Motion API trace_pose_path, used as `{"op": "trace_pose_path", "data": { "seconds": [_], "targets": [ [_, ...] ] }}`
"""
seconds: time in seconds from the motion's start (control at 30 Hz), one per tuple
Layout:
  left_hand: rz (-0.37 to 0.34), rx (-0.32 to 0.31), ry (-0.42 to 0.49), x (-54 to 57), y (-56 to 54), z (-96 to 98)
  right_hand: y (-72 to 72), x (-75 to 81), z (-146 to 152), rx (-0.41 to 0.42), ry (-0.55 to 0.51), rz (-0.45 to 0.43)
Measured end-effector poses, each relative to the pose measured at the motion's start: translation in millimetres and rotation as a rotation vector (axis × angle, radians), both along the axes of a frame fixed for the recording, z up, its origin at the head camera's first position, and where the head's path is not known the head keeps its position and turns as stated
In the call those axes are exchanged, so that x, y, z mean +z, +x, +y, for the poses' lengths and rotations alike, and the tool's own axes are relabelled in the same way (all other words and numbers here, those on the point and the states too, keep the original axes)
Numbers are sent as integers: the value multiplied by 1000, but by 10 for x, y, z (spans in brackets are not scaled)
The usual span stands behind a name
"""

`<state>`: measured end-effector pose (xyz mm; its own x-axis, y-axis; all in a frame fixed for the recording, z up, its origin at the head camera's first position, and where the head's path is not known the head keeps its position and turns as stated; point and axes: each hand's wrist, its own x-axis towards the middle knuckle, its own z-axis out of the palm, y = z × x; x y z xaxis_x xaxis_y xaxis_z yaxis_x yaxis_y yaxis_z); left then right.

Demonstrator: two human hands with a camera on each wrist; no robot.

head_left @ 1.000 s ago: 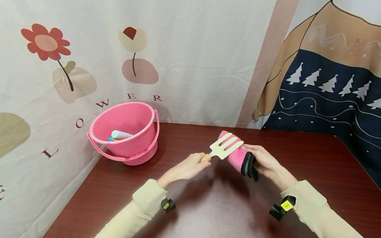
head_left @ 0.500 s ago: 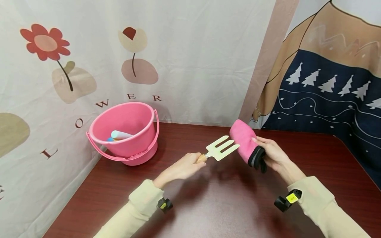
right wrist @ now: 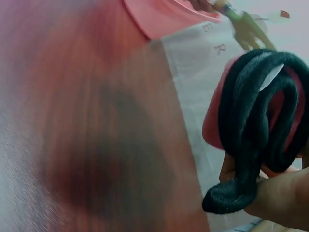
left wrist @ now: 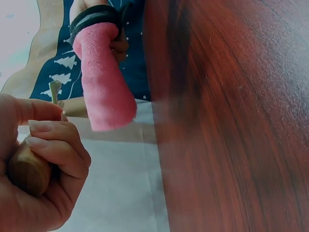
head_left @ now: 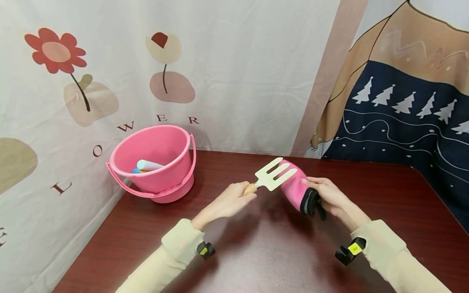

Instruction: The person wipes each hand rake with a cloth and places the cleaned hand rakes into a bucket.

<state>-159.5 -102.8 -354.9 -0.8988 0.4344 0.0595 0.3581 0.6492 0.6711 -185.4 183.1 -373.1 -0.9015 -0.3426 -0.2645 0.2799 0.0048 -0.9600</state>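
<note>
My left hand (head_left: 228, 200) grips a small garden hand fork (head_left: 272, 175) by its wooden handle (left wrist: 30, 170). The fork's pale metal tines point up and to the right. A rolled pink cloth (head_left: 293, 185) with black edging hangs in my right hand (head_left: 327, 196), held from its right side above the table. In the head view the tines overlap the upper left of the roll; whether they touch it I cannot tell. Seen from the right wrist, the coiled black end (right wrist: 256, 111) of the cloth faces the camera, and its loose tip sticks out below.
A pink bucket (head_left: 179, 179) with its handle lowered stands at the left on the dark red wooden table (head_left: 256, 252). Inside lie a pale blue cylinder (head_left: 148, 165) and something blue. A printed curtain (head_left: 238, 81) hangs behind the table.
The pink cloth first swung right and up, apart from the fork, then came back left and down. The fork dipped slightly left, then rose, so its tines again overlap the cloth.
</note>
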Motion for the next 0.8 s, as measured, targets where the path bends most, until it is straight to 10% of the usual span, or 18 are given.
{"op": "trace_pose_path", "data": {
  "seconds": [0.4,0.8],
  "targets": [
    [-20,-16,19,-12,8,95,113,-48,-262,224,-98,-19],
    [-69,-82,3,-33,23,85,125,-31,-246,187,-203,-62]
  ]
}}
